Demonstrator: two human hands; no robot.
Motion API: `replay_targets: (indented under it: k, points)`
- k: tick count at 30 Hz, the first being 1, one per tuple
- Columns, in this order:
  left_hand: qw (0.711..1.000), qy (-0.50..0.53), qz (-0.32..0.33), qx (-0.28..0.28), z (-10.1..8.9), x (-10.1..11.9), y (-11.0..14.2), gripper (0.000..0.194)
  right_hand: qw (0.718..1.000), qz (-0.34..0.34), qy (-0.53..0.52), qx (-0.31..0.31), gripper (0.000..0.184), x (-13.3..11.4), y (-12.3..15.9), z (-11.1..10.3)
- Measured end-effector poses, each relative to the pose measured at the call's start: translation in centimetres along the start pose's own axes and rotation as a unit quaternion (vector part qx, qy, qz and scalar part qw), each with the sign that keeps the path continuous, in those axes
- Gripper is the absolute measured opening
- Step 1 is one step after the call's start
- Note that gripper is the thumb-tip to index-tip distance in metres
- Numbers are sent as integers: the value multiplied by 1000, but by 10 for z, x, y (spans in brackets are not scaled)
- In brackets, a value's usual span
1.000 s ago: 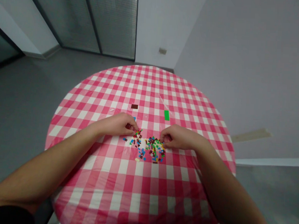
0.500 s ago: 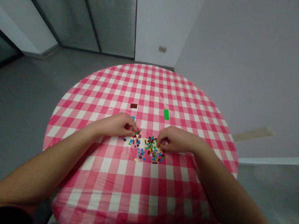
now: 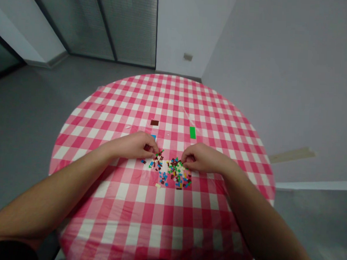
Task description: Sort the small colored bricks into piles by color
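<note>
Small building bricks (image 3: 177,173) in blue, green, brown, yellow and cream lie in a loose heap on the checkered tablecloth (image 3: 157,212). My left hand (image 3: 142,145) rests at the heap's left edge, its fingers curled and their tips together by some brown and green bricks (image 3: 158,155). Whatever sits between those fingertips is too small to make out. At the right side my right hand (image 3: 201,158) has its thumb and fingers bent into a pinch over the bricks. Its fingertips touch or hover just above the heap; I cannot tell which.
Beyond the hands lie a dark brown plate (image 3: 154,122) and a green plate (image 3: 192,132). A blue piece (image 3: 153,137) shows partly behind my left hand. The round table has a wall (image 3: 294,93) to its right and glass panels (image 3: 126,22) behind.
My right hand has shifted slightly left and up over the heap, its fingertips drawing closer together. My left hand stays nearly in place. The view has moved a little.
</note>
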State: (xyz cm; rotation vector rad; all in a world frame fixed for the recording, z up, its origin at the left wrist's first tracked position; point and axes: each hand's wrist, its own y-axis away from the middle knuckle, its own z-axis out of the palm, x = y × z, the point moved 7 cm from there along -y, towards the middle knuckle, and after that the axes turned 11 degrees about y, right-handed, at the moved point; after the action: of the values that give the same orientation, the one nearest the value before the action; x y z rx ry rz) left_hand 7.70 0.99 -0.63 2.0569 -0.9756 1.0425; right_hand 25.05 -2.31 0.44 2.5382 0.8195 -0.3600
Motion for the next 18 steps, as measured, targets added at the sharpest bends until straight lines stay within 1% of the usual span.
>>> replay_targets:
  k: [3,8,12,18]
  points:
    - [1000,7,-1,0,0,1,0,19,1000,-6,-7,-7,14,-1,-1,5]
    - [1000,13,-1,3,0,1,-1,19,1000,-2,24,13,10,-6,-2,6]
    - [1000,11,-4,1,1,1,0,20,999,-4,30,15,11,-8,-4,7]
    - [1000,9,0,3,0,3,0,19,1000,-7,7,12,13,-10,-4,10]
